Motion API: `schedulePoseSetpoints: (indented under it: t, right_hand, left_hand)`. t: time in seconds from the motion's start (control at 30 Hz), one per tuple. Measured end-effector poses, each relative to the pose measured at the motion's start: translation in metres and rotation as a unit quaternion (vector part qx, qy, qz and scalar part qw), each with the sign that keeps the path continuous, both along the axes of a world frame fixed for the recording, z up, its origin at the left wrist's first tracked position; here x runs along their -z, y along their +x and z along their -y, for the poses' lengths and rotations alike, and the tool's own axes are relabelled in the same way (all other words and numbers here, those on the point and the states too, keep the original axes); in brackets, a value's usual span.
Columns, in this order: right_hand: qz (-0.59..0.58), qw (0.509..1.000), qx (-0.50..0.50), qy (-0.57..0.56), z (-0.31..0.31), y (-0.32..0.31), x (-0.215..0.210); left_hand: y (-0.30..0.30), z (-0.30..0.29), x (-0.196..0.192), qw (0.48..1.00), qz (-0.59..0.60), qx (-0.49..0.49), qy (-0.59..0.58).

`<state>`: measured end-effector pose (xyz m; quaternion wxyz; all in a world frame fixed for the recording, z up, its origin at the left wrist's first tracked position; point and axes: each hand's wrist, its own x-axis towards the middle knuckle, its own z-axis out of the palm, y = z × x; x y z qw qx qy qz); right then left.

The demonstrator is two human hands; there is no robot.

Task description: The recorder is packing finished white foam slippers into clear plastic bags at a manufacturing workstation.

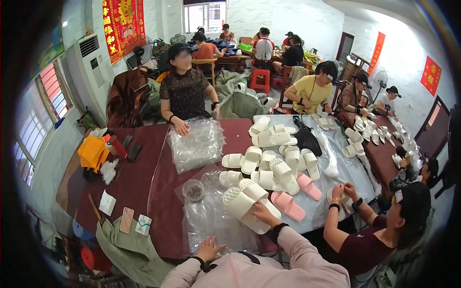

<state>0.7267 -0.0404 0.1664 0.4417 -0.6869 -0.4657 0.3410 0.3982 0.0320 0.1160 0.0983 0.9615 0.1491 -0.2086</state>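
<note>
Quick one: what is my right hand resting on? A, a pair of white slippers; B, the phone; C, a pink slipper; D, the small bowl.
A: the right hand lies on the white slippers, while the left hand presses on the clear bags; the pink slipper lies beside them, untouched.

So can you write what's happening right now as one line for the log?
left hand: flat on clear plastic bags | right hand: on pair of white slippers | pink slippers beside | dark red table
</note>
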Motion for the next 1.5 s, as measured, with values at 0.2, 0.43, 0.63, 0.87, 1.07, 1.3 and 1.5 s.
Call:
schedulePoseSetpoints:
  t: [0.2,0.43,0.63,0.87,1.07,1.3,1.5]
  right_hand:
    - [-0.063,0.994,-0.088,0.006,0.044,-0.016,-0.062]
    - [-0.265,0.932,-0.201,-0.144,0.091,-0.056,-0.075]
    - [-0.309,0.897,-0.241,-0.207,0.115,-0.096,-0.093]
    - [-0.326,0.889,-0.205,-0.248,0.124,-0.133,-0.114]
    - [-0.312,0.918,-0.162,-0.186,0.141,-0.152,-0.1]
    - [-0.174,0.973,-0.054,-0.141,0.148,-0.164,-0.094]
    - [-0.036,0.995,0.019,-0.091,0.158,-0.161,-0.083]
  left_hand:
    - [0.003,0.0,-0.001,1.0,-0.023,0.001,0.006]
    - [0.008,-0.015,0.028,0.998,-0.036,0.043,-0.042]
    - [0.001,-0.038,0.065,0.983,0.131,0.042,-0.12]
    - [0.007,-0.047,0.031,0.948,0.165,-0.066,-0.264]
    - [0.014,-0.051,-0.019,0.852,0.206,-0.194,-0.441]
    - [0.019,-0.036,-0.04,0.894,0.179,-0.103,-0.397]
    - [0.029,-0.022,-0.061,0.902,0.214,-0.091,-0.363]
